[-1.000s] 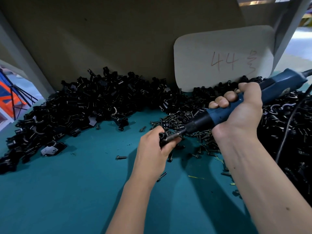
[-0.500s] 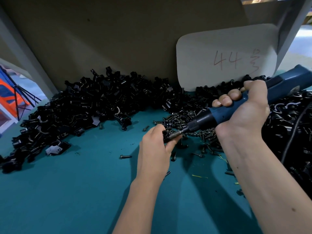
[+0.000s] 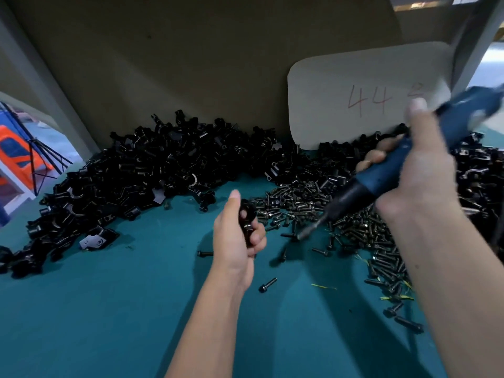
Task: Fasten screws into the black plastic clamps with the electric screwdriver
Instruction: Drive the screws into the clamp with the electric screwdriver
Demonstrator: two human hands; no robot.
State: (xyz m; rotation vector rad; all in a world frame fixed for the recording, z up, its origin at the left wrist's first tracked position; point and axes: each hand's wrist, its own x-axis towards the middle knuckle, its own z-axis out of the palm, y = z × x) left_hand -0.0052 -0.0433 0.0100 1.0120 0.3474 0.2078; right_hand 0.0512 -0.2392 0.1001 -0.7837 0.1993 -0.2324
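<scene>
In the head view, the left hand (image 3: pixel 236 236) sits just left of the frame's centre, above the teal table surface (image 3: pixel 109 309), with its fingers curled around a small black plastic clamp (image 3: pixel 247 217) and the thumb pointing up beside it; the clamp shows between thumb and fingers, held clear of the table. The right hand (image 3: pixel 417 184) fills the right-centre of the frame, wrapped tightly round the blue-bodied electric screwdriver (image 3: pixel 387 170), which slants from the upper right edge down toward the middle; its black collar and metal bit (image 3: pixel 311 230) point down and left, the tip hanging apart from the held clamp, to its right, over scattered screws. The tool and this hand are blurred. A long heap of black plastic clamps (image 3: pixel 141 175) runs along the back of the table from the left edge across the centre, and more black parts are piled at the right edge behind the right arm. A heap of dark metal screws (image 3: pixel 305 203) lies in the centre-right, between the clamp pile and the right arm, with stray ones spread toward the lower right. One loose dark screw (image 3: pixel 267 285) lies on the table just below the left wrist, another (image 3: pixel 205 253) just left of it. In the upper right a pale rounded card marked "44" in red (image 3: pixel 362 96) leans on the brown back panel (image 3: pixel 191 64).
</scene>
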